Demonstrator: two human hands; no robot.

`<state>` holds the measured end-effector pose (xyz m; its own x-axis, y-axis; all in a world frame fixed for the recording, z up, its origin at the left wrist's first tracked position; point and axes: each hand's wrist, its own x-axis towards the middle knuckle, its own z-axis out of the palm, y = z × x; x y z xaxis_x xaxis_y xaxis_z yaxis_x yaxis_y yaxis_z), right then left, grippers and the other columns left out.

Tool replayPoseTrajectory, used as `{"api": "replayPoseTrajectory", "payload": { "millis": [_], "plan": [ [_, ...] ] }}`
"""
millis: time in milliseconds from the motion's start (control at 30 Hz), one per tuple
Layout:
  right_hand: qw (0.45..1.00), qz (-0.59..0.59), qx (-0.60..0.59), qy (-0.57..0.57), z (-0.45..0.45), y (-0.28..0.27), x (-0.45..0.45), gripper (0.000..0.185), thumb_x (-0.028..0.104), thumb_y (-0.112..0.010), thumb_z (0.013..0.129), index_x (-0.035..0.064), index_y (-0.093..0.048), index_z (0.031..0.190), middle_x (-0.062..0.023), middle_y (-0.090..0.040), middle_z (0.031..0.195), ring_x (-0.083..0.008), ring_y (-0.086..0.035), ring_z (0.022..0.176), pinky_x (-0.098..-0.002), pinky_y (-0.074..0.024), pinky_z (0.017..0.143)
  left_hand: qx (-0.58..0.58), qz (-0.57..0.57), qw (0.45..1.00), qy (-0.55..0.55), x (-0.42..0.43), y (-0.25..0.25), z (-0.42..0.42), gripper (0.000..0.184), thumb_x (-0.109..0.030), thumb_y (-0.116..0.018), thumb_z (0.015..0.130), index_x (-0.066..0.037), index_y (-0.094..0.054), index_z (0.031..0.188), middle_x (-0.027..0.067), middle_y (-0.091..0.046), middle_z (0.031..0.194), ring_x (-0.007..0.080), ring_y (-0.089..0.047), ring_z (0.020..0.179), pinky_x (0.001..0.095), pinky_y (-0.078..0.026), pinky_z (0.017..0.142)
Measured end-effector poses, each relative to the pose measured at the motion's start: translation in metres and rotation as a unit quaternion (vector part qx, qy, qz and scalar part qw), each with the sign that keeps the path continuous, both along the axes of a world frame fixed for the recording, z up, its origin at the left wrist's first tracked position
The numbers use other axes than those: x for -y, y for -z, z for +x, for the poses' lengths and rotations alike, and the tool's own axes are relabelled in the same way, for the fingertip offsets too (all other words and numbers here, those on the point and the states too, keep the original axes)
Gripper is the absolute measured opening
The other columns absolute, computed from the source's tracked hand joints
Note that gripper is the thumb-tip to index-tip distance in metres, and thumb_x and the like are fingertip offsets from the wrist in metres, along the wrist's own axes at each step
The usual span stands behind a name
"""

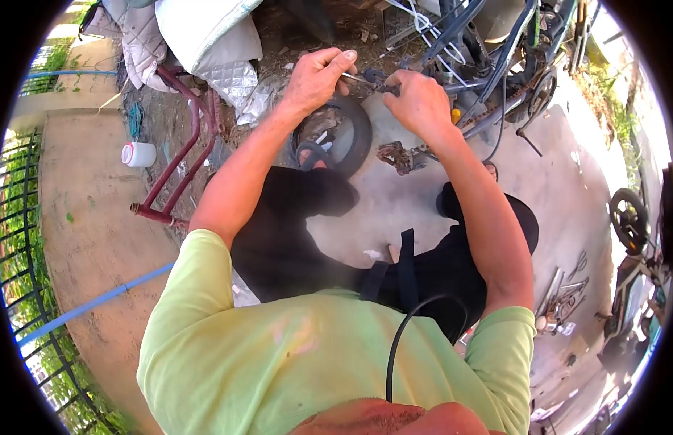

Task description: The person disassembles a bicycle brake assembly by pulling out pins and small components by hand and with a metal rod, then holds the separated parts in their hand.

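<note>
My left hand point(314, 81) is closed, pinching a slim metal tool point(359, 78) between thumb and fingers; its exact kind is too small to tell. The tool's far end points right and meets a small dark part point(380, 82). My right hand point(421, 107) has its fingers curled round that dark part, hiding much of it. Just right of this hand are the tubes and cables of a bicycle point(488, 87). Below the hands hangs or lies a rusty bicycle mechanism point(403, 156), apart from both of them. A black tyre point(362, 138) lies on the ground below my left hand.
A dark red bicycle frame point(195, 138) stands at the left, near a white plastic jar point(139, 154). White sacks point(206, 36) are piled at the top left. Several hand tools point(565, 297) lie on the concrete at right, near a small wheel point(629, 221). A blue hose point(97, 303) crosses the left side.
</note>
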<state>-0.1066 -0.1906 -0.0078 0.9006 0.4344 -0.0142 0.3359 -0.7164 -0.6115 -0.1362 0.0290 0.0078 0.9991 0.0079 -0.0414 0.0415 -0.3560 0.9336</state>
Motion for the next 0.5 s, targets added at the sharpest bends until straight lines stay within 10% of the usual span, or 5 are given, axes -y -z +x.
{"api": "replayPoseTrajectory", "payload": {
  "millis": [500],
  "plan": [
    [0.996,-0.002,0.084,-0.013,-0.006,0.001,-0.01,0.026,0.024,-0.071,0.081,0.0065,-0.071,0.1,-0.0163,-0.07,0.099,-0.0371,-0.069,0.09,-0.0478,-0.0547,0.079,-0.135,-0.113,0.98,-0.096,0.006,-0.007,0.0,0.033,-0.034,-0.058,0.103,-0.003,-0.066,0.096,0.007,-0.067,0.073,0.0118,-0.059,0.05,0.0253,-0.046,0.048]
  ]
}}
